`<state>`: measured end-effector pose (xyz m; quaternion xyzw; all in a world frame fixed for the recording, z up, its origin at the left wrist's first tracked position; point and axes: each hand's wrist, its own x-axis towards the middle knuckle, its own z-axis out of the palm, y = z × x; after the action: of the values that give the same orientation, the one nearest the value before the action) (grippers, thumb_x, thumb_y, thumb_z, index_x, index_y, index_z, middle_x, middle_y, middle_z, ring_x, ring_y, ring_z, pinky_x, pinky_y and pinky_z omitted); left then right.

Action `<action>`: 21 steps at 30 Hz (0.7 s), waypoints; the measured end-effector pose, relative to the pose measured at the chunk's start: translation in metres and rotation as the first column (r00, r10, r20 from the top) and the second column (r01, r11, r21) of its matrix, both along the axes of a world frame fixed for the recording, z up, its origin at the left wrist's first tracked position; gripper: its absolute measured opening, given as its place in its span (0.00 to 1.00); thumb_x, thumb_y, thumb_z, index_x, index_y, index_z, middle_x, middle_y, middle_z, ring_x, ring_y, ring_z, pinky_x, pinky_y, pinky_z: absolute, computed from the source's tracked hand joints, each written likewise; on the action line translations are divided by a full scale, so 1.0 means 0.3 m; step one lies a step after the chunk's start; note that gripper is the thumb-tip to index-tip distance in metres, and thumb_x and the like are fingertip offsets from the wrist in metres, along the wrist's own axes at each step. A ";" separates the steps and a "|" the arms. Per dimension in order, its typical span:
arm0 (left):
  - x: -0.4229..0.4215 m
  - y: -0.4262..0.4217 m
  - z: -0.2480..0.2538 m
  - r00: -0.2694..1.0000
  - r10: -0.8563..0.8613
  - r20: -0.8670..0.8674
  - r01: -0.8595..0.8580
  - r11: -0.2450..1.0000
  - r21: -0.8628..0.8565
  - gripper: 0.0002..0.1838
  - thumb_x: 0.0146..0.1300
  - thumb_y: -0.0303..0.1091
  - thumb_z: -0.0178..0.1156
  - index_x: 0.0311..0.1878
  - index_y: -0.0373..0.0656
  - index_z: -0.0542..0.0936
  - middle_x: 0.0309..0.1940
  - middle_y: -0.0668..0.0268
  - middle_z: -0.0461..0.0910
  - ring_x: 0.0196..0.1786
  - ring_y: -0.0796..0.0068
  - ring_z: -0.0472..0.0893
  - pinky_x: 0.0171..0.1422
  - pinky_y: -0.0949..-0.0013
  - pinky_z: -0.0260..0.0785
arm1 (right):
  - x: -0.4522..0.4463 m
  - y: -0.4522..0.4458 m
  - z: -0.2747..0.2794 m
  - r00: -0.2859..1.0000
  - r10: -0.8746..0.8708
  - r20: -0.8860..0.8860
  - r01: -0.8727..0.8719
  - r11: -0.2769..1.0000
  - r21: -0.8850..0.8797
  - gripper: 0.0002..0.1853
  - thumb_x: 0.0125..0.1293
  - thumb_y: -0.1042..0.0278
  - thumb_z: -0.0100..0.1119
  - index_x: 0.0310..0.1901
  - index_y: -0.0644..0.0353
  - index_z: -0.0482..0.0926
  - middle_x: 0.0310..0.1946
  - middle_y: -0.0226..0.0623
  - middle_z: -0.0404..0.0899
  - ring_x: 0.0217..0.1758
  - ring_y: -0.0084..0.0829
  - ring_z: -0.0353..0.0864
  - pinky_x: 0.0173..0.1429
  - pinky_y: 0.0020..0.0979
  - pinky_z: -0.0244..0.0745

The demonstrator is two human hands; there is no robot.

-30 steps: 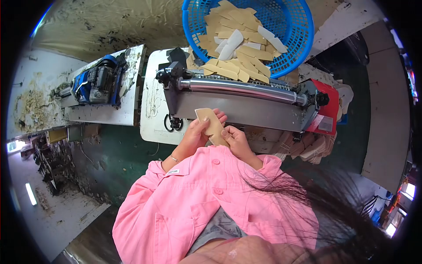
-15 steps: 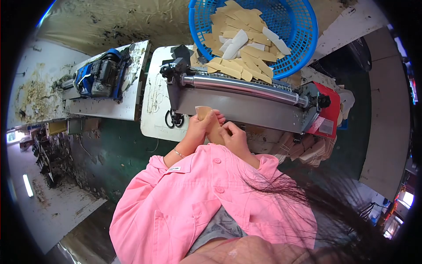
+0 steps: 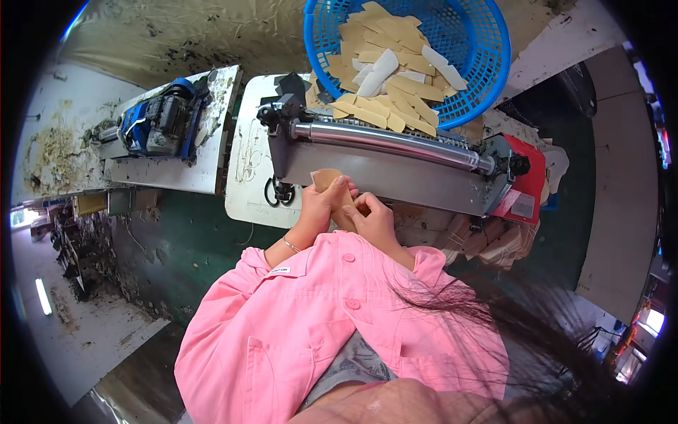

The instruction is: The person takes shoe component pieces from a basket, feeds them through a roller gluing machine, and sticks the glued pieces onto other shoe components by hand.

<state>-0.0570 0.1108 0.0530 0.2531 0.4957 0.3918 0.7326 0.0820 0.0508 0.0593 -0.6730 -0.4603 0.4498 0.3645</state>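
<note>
We see the left hand [image 3: 319, 207] and right hand [image 3: 373, 220] both curled round a tan piece [image 3: 330, 181] — fingers closed on it, thumbs on top — just in front of the roller machine [image 3: 385, 166]; blue basket [image 3: 487, 67] behind, holding tan and white pieces.

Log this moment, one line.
left hand: holds tan piece | right hand: holds same piece | blue basket: tan pieces, white pieces inside

A workshop, shown by the roller machine [image 3: 388, 143] and glue-spattered worktops [image 3: 60, 152].
</note>
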 end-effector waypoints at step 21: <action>-0.046 -0.009 -0.033 0.953 -0.011 -0.303 0.019 1.000 0.024 0.19 0.61 0.41 0.73 0.46 0.36 0.83 0.39 0.65 0.85 0.37 0.78 0.82 0.40 0.72 0.74 | -0.006 0.018 -0.002 0.998 0.049 0.032 -0.052 0.992 0.115 0.13 0.69 0.62 0.64 0.34 0.63 0.79 0.29 0.38 0.82 0.29 0.28 0.81 0.32 0.31 0.71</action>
<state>-0.0708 0.1081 0.0430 0.3237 0.5948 0.3496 0.6475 0.0802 0.0562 0.0586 -0.6455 -0.5077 0.4215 0.3846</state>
